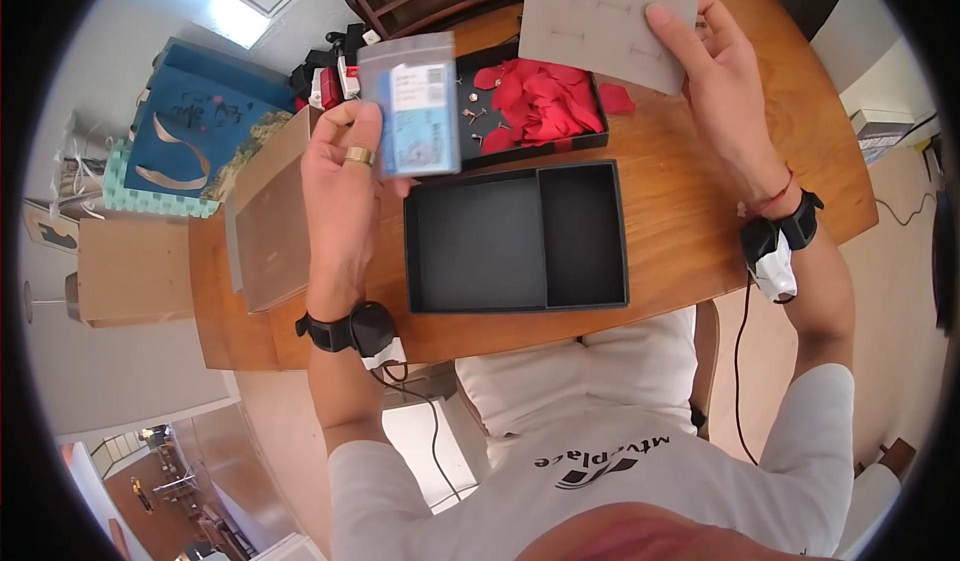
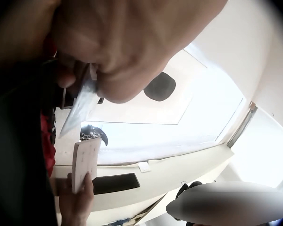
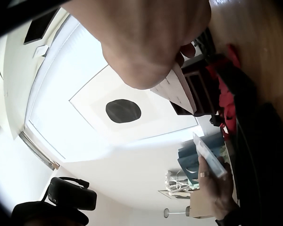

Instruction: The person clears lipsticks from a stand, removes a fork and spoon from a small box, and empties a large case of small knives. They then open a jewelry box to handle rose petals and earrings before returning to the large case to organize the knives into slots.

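My left hand (image 1: pixel 338 186), a ring on one finger, pinches a clear zip bag (image 1: pixel 420 126) with a blue-and-white label in it, held up over the table. Raised at the right, my right hand (image 1: pixel 728 81) grips a pale grey card (image 1: pixel 600 26) with short slits, thumb flat on its face. The card also shows in the left wrist view, upright in the right hand. Below and between the hands lies an open black box (image 1: pixel 480 251) with a divider. Behind it, a shallow black box (image 1: pixel 590 147) holds red petals (image 1: pixel 545 101) and small earrings (image 1: pixel 474 116).
A brown wooden rack (image 1: pixel 430 1) stands at the table's back. To the left are a blue gift bag (image 1: pixel 200 111), a brown cardboard piece (image 1: pixel 280 226) and small black, red and white boxes (image 1: pixel 330 86). One loose petal (image 1: pixel 616 99) lies on the wooden table (image 1: pixel 690 231).
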Demonstrator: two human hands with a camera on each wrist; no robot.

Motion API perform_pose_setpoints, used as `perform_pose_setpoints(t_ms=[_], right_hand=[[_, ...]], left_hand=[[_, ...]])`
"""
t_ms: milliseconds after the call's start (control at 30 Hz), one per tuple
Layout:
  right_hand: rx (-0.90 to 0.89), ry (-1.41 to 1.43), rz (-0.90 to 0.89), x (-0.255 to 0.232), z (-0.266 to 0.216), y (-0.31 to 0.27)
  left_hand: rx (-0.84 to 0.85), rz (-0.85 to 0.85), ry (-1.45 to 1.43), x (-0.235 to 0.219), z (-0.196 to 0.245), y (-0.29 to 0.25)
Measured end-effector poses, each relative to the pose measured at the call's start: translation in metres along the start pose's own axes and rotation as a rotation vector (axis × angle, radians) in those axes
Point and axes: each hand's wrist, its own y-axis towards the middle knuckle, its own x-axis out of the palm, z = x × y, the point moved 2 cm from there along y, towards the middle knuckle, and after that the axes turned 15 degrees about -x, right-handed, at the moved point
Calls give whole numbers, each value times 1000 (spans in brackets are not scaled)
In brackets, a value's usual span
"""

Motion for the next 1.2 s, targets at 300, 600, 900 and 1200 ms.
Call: perform_pose_setpoints(t_ms=[300,600,900,1200], right_hand=[[95,169,-83,47,-17,-7],[-270,-698,-465,1,9,23],[-294,-820,-823,7,18,0],[-189,-558,-363,39,6,7]], left_hand=[[154,186,141,-5,2,2],[441,209,662,4,-11,3],[592,207,786,-4,-25,18],[262,290,522,-14,-23,22]])
